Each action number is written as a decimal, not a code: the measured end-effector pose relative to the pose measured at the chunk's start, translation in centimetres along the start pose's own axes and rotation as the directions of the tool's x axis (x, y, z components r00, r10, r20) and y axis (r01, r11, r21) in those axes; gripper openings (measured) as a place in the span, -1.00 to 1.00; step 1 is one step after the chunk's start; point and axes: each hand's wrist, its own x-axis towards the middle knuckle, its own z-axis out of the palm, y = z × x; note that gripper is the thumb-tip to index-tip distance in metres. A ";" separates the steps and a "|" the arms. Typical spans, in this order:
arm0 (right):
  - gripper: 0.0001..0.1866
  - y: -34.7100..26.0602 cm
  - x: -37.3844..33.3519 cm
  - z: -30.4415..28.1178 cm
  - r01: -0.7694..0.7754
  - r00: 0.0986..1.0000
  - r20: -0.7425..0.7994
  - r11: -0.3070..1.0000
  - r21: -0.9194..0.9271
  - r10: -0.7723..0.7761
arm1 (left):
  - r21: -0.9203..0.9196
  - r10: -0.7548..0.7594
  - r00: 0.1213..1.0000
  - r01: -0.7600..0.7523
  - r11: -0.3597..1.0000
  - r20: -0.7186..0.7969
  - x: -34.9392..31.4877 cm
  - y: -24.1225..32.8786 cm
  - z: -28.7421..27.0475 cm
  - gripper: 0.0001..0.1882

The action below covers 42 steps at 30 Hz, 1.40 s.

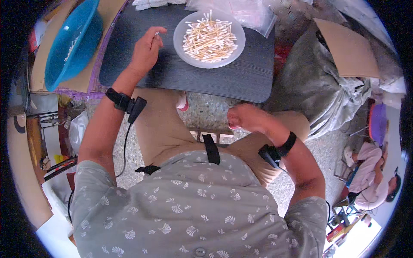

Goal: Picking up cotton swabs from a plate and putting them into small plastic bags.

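Faint reddish marks cross the clear plastic bags at the far right of the dark table, too small to read. On the brown cardboard at the far left there is one dark curved mark (partly cut off by the edge of the view).

The left hand is raised above the left part of the table, its fingers bent and the thumb drawn in near the forefinger. A tiny pale spot shows at the fingertips; I cannot tell whether it is a nail or something pinched. The right hand is curled in front of the table's near edge, by the right thigh. Its fingertips are turned out of sight, so I cannot tell whether it holds anything.

The cotton swabs lie in a loose heap, pointing every way, inside a whitish bowl toward the far side of the table. The left hand is just beside this bowl, not touching it, with dark tabletop showing between them; the right hand is well apart from it.

Bare tabletop runs from the bowl to the rounded near right corner. Beyond the left edge sits a blue basin; beyond the right edge, a grey cloth cover is bunched up close.
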 end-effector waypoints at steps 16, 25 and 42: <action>-0.75 11.1 4.5 4.5 -0.228 0.925 0.103 0.320 0.920 0.365 | 0.334 0.121 0.983 -0.161 0.929 0.137 1.2 -1.0 2.8 -0.79; -0.73 11.7 6.6 5.3 -0.194 0.938 0.041 0.423 0.885 0.343 | 0.380 0.146 0.985 -0.171 0.909 0.094 1.0 -1.4 3.0 -0.79; -0.70 11.5 6.9 2.2 -0.037 0.900 -0.250 0.632 0.774 0.358 | 0.367 -0.011 0.999 -0.006 0.930 0.045 1.0 0.3 3.2 -0.81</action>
